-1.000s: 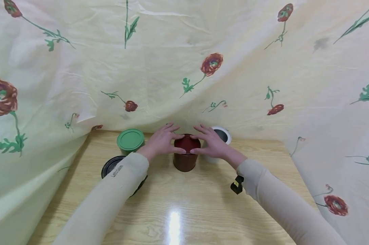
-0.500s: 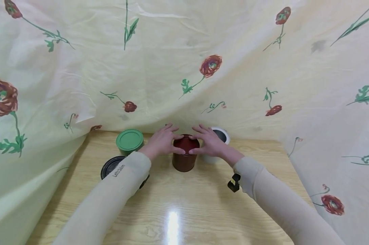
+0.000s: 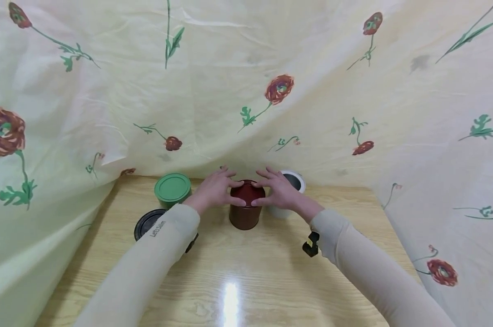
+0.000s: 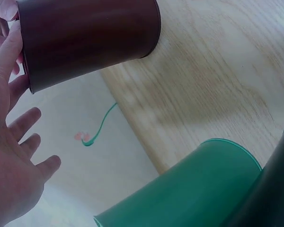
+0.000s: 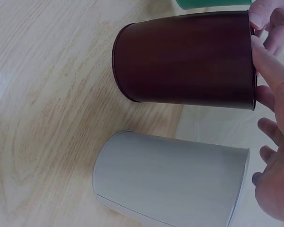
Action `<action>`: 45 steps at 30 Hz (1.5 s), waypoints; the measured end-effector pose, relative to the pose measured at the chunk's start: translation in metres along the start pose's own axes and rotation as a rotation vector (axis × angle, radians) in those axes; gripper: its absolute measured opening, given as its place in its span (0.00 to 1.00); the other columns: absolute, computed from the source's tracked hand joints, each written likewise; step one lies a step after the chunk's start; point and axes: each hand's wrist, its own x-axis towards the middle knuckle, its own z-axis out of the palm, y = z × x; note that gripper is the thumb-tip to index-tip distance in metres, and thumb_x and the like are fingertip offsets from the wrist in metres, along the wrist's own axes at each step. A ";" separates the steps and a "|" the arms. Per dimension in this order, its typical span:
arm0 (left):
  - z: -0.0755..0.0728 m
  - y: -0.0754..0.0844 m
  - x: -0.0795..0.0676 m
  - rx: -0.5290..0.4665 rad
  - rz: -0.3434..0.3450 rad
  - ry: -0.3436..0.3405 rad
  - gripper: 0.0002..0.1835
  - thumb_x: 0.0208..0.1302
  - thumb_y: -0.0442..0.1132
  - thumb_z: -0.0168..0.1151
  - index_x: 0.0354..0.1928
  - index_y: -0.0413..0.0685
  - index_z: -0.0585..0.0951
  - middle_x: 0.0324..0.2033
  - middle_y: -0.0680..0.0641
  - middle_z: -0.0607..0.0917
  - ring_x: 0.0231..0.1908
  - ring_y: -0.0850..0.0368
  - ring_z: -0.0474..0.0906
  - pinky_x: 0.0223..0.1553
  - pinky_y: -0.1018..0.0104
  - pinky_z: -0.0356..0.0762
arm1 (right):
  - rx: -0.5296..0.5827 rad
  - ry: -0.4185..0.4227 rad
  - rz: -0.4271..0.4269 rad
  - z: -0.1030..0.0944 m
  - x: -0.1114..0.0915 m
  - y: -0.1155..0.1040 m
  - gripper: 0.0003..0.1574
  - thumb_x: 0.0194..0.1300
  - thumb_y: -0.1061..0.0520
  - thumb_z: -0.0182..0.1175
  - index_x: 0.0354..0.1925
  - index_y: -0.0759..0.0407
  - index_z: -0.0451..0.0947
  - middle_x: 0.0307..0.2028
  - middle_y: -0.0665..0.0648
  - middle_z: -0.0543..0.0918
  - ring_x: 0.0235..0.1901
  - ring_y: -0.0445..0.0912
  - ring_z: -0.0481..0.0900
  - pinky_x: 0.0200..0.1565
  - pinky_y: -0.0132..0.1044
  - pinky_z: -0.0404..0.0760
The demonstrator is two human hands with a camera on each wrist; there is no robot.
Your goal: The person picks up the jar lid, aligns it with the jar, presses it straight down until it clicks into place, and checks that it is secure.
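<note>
A dark red canister (image 3: 244,218) stands upright on the table against the curtain. My left hand (image 3: 214,188) and my right hand (image 3: 282,190) hold its top rim from opposite sides. Each hand has thumb on the near edge and index finger on the far edge; the remaining fingers spread loosely past the rim. In the left wrist view my left hand (image 4: 12,165) has its thumb at the rim of the canister (image 4: 90,40). Likewise, in the right wrist view, my right hand (image 5: 277,142) touches the rim. Whether the top is a separate lid, I cannot tell.
A white canister (image 5: 170,177) with a dark round top stands close on the right. To the left are a green canister (image 3: 172,187) and a black one (image 3: 145,222), partly behind my left sleeve. A flowered curtain (image 3: 213,91) hangs around the wooden table (image 3: 271,277).
The view has shifted slightly. Both hands stay at the dark red canister's rim, and the canister stays in place.
</note>
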 end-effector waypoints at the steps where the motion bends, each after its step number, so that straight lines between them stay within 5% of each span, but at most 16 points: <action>1: 0.001 0.000 -0.001 0.005 0.000 0.003 0.39 0.64 0.65 0.74 0.73 0.58 0.79 0.79 0.39 0.68 0.83 0.34 0.48 0.81 0.40 0.52 | -0.007 -0.001 0.000 0.000 0.000 -0.001 0.39 0.64 0.43 0.78 0.66 0.60 0.84 0.79 0.68 0.65 0.82 0.71 0.48 0.78 0.72 0.48; 9: 0.002 -0.002 -0.006 0.031 0.018 0.034 0.41 0.65 0.67 0.72 0.75 0.56 0.78 0.80 0.39 0.66 0.83 0.35 0.49 0.81 0.40 0.52 | -0.079 0.010 -0.037 0.000 -0.004 -0.001 0.42 0.66 0.40 0.76 0.70 0.58 0.81 0.81 0.66 0.63 0.83 0.68 0.47 0.78 0.73 0.46; 15: -0.010 0.001 -0.011 0.037 0.043 0.085 0.41 0.63 0.67 0.74 0.73 0.55 0.80 0.80 0.39 0.66 0.83 0.36 0.51 0.82 0.43 0.53 | -0.088 0.070 -0.065 -0.011 -0.017 0.007 0.43 0.65 0.42 0.76 0.71 0.61 0.79 0.79 0.68 0.66 0.82 0.69 0.51 0.77 0.74 0.47; 24: -0.018 0.030 -0.015 0.110 0.138 0.084 0.40 0.64 0.68 0.72 0.73 0.56 0.81 0.80 0.41 0.66 0.82 0.38 0.53 0.80 0.38 0.55 | -0.044 0.121 -0.062 -0.040 -0.061 0.023 0.40 0.63 0.49 0.78 0.68 0.65 0.81 0.76 0.72 0.68 0.80 0.72 0.52 0.76 0.76 0.45; 32: 0.004 0.070 -0.013 0.172 0.218 0.136 0.41 0.64 0.71 0.70 0.74 0.61 0.79 0.78 0.44 0.70 0.82 0.41 0.57 0.80 0.40 0.57 | -0.047 0.124 -0.006 -0.052 -0.104 0.039 0.41 0.64 0.49 0.78 0.69 0.66 0.80 0.77 0.73 0.67 0.81 0.73 0.50 0.76 0.76 0.45; 45: 0.059 0.131 -0.018 0.198 0.222 0.118 0.41 0.66 0.74 0.65 0.74 0.63 0.79 0.79 0.48 0.70 0.81 0.48 0.60 0.79 0.45 0.60 | -0.004 0.115 0.131 -0.048 -0.156 0.069 0.43 0.66 0.46 0.76 0.70 0.67 0.78 0.76 0.76 0.66 0.80 0.76 0.49 0.75 0.77 0.49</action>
